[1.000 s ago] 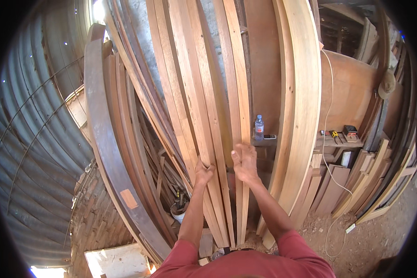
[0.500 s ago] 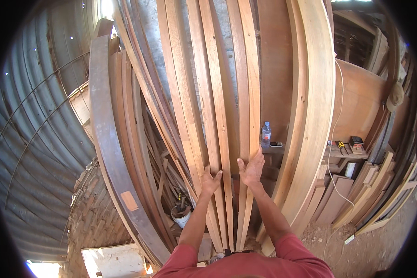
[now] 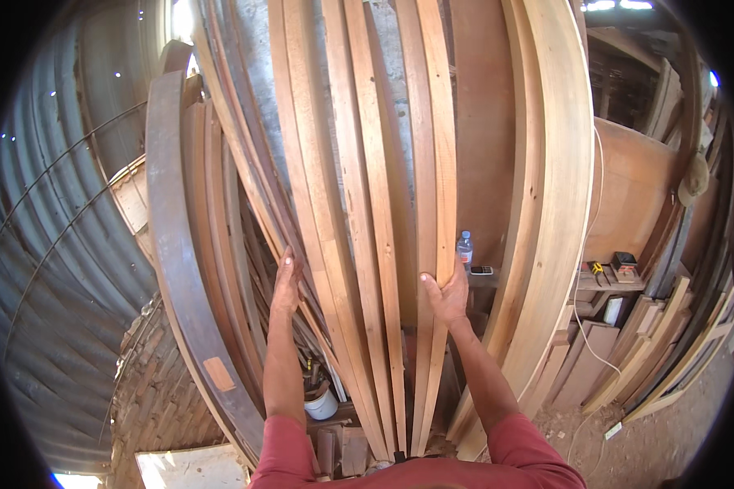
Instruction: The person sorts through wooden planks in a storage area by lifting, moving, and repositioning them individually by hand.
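Note:
Several long wooden boards stand upright in front of me, fanned out toward the top. My right hand grips the right-hand board pair, its thumb across the front and its fingers around the right edge. My left hand is up beside the thin wooden strips, left of the left board pair. That hand's thumb points upward and its fingers look extended, partly hidden; whether it touches the strips is unclear. Between the two outer pairs stands the middle board pair, which neither hand touches.
Wide pale planks lean at right, a dark plank at left. Behind the boards are a water bottle and a phone. A white bucket holds tools low at left. A white cable hangs at right.
My left hand has let go of the middle boards and moved left and up to beside the thin strips. My right hand stays on the right-hand boards.

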A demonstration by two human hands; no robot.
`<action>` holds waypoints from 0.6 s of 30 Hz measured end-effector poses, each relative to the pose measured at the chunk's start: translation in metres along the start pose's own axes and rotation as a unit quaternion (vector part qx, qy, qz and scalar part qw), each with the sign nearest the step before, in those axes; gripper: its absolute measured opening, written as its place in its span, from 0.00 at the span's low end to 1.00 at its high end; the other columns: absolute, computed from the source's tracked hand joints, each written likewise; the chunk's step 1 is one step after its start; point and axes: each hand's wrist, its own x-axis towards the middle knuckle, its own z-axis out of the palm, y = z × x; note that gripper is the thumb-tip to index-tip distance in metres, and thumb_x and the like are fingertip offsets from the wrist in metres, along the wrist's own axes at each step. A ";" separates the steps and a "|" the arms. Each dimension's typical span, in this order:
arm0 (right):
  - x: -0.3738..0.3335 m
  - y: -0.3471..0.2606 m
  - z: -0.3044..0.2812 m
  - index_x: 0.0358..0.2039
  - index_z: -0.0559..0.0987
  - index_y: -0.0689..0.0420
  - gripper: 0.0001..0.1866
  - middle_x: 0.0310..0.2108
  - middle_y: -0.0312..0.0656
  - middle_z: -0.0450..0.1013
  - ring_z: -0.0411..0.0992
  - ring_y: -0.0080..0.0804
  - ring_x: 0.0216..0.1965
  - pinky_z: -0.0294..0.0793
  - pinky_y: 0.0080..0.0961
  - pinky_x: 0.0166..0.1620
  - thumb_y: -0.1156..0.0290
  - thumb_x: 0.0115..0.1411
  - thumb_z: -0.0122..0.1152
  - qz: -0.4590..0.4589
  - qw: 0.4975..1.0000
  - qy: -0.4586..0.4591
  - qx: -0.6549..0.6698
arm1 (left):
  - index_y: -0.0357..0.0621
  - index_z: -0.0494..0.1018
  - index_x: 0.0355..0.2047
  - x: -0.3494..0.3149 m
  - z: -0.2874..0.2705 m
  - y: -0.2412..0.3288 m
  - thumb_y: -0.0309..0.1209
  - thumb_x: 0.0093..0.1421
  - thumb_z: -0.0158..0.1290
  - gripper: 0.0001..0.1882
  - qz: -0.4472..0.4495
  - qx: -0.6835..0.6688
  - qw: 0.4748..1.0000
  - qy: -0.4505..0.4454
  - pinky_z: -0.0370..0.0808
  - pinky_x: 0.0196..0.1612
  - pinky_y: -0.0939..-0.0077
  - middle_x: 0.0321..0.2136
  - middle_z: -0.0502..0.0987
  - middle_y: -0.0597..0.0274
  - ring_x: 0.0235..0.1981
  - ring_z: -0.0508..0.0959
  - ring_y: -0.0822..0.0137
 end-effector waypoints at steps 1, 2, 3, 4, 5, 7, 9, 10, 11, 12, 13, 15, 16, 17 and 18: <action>0.002 0.003 0.000 0.65 0.64 0.65 0.47 0.56 0.59 0.70 0.67 0.56 0.59 0.65 0.45 0.63 0.52 0.53 0.74 0.001 1.000 -0.012 0.000 | 0.42 0.46 0.73 0.009 0.002 -0.003 0.71 0.60 0.44 0.55 -0.030 -0.024 0.999 -0.039 0.50 0.72 0.53 0.71 0.53 0.41 0.72 0.54 0.47; 0.002 0.004 -0.001 0.65 0.65 0.65 0.47 0.56 0.59 0.70 0.67 0.56 0.59 0.65 0.46 0.63 0.51 0.53 0.74 0.004 1.000 -0.023 0.000 | 0.42 0.41 0.76 0.016 0.004 -0.007 0.76 0.59 0.41 0.61 -0.062 -0.047 0.994 -0.078 0.46 0.74 0.51 0.73 0.49 0.40 0.74 0.50 0.44; 0.002 0.004 -0.001 0.65 0.65 0.66 0.47 0.56 0.59 0.70 0.67 0.56 0.59 0.65 0.46 0.63 0.50 0.53 0.73 0.007 0.999 -0.034 0.000 | 0.40 0.42 0.75 0.023 0.006 -0.013 0.75 0.59 0.43 0.61 -0.094 -0.153 0.975 -0.128 0.46 0.74 0.47 0.75 0.46 0.44 0.75 0.48 0.45; 0.002 0.004 -0.001 0.65 0.65 0.66 0.48 0.56 0.59 0.70 0.67 0.57 0.58 0.65 0.46 0.62 0.49 0.53 0.73 0.003 0.999 -0.029 -0.017 | 0.39 0.57 0.71 0.029 0.009 -0.029 0.72 0.60 0.46 0.54 -0.161 -0.206 0.964 -0.036 0.62 0.69 0.48 0.69 0.62 0.47 0.69 0.63 0.47; 0.001 0.001 0.004 0.65 0.65 0.66 0.48 0.55 0.60 0.70 0.67 0.57 0.58 0.65 0.47 0.62 0.47 0.53 0.73 -0.004 0.999 -0.031 -0.027 | 0.39 0.63 0.67 0.040 0.000 -0.055 0.69 0.61 0.47 0.49 -0.157 -0.209 0.964 -0.038 0.69 0.64 0.50 0.63 0.69 0.48 0.63 0.70 0.49; -0.001 0.004 0.005 0.66 0.64 0.67 0.51 0.56 0.60 0.69 0.67 0.58 0.58 0.64 0.48 0.62 0.43 0.53 0.70 -0.007 0.998 -0.025 -0.063 | 0.39 0.69 0.62 0.056 0.006 -0.085 0.65 0.63 0.48 0.43 -0.153 -0.239 0.958 -0.049 0.78 0.56 0.54 0.55 0.77 0.50 0.54 0.78 0.52; -0.004 0.001 0.006 0.66 0.63 0.67 0.51 0.57 0.60 0.69 0.66 0.57 0.58 0.64 0.48 0.63 0.43 0.53 0.70 -0.002 0.996 -0.018 -0.088 | 0.39 0.71 0.59 0.054 0.011 -0.090 0.61 0.65 0.47 0.38 -0.146 -0.283 0.947 -0.049 0.82 0.50 0.57 0.51 0.79 0.51 0.49 0.81 0.55; -0.005 0.000 0.006 0.67 0.62 0.68 0.52 0.57 0.60 0.68 0.66 0.57 0.58 0.64 0.48 0.63 0.43 0.54 0.70 0.000 0.995 -0.016 -0.098 | 0.38 0.71 0.59 0.052 0.015 -0.093 0.61 0.65 0.47 0.38 -0.156 -0.266 0.951 -0.029 0.82 0.50 0.57 0.51 0.79 0.51 0.49 0.81 0.55; -0.004 0.001 0.007 0.67 0.62 0.67 0.51 0.57 0.60 0.68 0.66 0.57 0.58 0.64 0.48 0.63 0.44 0.54 0.70 0.006 0.996 -0.024 -0.085 | 0.38 0.71 0.59 0.051 0.021 -0.093 0.60 0.65 0.48 0.38 -0.164 -0.249 0.955 -0.007 0.82 0.50 0.57 0.52 0.79 0.50 0.48 0.81 0.55; -0.002 0.005 0.003 0.67 0.62 0.67 0.51 0.57 0.60 0.68 0.65 0.57 0.58 0.64 0.48 0.63 0.46 0.54 0.71 0.012 0.997 -0.033 -0.075 | 0.37 0.71 0.59 0.048 0.035 -0.089 0.60 0.65 0.48 0.38 -0.172 -0.235 0.957 0.014 0.82 0.50 0.57 0.52 0.79 0.50 0.48 0.82 0.54; 0.000 0.008 0.002 0.67 0.62 0.66 0.50 0.56 0.59 0.68 0.65 0.57 0.58 0.64 0.48 0.63 0.47 0.54 0.71 0.011 0.997 -0.032 -0.072 | 0.40 0.68 0.63 0.047 0.048 -0.084 0.58 0.66 0.48 0.37 -0.212 -0.205 0.956 -0.001 0.81 0.52 0.57 0.54 0.77 0.51 0.51 0.80 0.55; 0.000 0.006 0.003 0.67 0.62 0.65 0.49 0.56 0.59 0.68 0.65 0.57 0.58 0.64 0.49 0.62 0.49 0.54 0.72 0.006 0.998 -0.028 -0.064 | 0.48 0.61 0.69 0.042 0.059 -0.086 0.59 0.66 0.48 0.39 -0.182 -0.222 0.956 -0.059 0.77 0.58 0.57 0.59 0.74 0.52 0.57 0.76 0.56; 0.000 0.002 0.004 0.67 0.62 0.65 0.48 0.56 0.59 0.69 0.65 0.57 0.58 0.64 0.49 0.62 0.50 0.54 0.72 0.000 0.998 -0.021 -0.064 | 0.50 0.59 0.70 0.040 0.060 -0.089 0.60 0.66 0.48 0.40 -0.165 -0.229 0.956 -0.077 0.76 0.60 0.57 0.60 0.73 0.53 0.59 0.74 0.56; 0.001 -0.004 0.003 0.66 0.63 0.64 0.48 0.56 0.59 0.69 0.65 0.57 0.58 0.64 0.49 0.62 0.51 0.53 0.73 0.002 0.998 -0.008 -0.068 | 0.50 0.59 0.70 0.040 0.058 -0.092 0.60 0.66 0.48 0.40 -0.162 -0.240 0.954 -0.075 0.75 0.60 0.57 0.60 0.73 0.53 0.59 0.74 0.56; 0.001 -0.003 0.004 0.66 0.62 0.64 0.48 0.56 0.59 0.69 0.65 0.57 0.58 0.64 0.49 0.62 0.51 0.53 0.73 0.006 0.998 -0.020 -0.059 | 0.49 0.59 0.70 0.041 0.057 -0.096 0.60 0.66 0.48 0.40 -0.159 -0.250 0.952 -0.073 0.75 0.60 0.57 0.60 0.73 0.54 0.59 0.74 0.56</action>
